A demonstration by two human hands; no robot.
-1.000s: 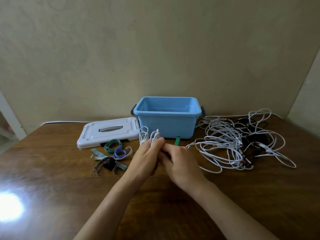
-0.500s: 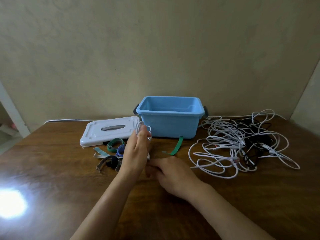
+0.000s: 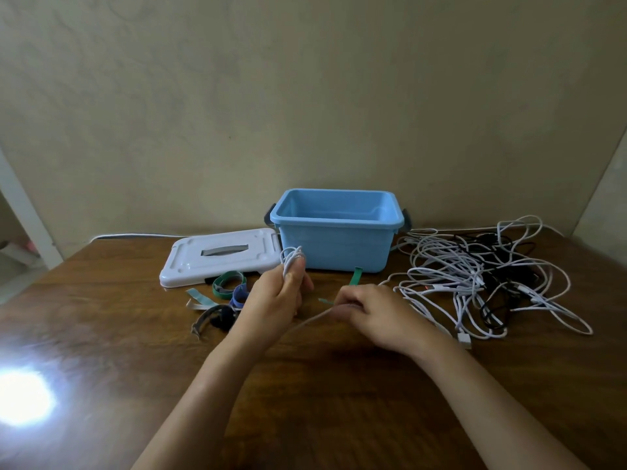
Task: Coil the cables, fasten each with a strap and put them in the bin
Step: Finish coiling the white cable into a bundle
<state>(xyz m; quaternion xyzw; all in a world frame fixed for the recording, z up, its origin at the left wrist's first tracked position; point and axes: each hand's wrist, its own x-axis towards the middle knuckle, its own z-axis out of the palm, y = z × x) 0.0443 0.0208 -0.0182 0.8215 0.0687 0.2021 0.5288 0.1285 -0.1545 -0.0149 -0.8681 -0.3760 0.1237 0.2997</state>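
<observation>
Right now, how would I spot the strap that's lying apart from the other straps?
Find the blue bin at the back of the table. Just before its front wall, by the right hand, lies the green strap. Unlike the straps heaped near the white lid, it lies alone and uncurled.

A brown wooden table (image 3: 101, 334) fills the near part of the scene, with a bright glare patch (image 3: 23, 398) on its near left. A white lid (image 3: 220, 262) with a grey handle slot lies flat on the far left of the table. A plain beige wall (image 3: 305, 96) stands behind. A white frame (image 3: 23, 212) leans at the far left edge.
</observation>
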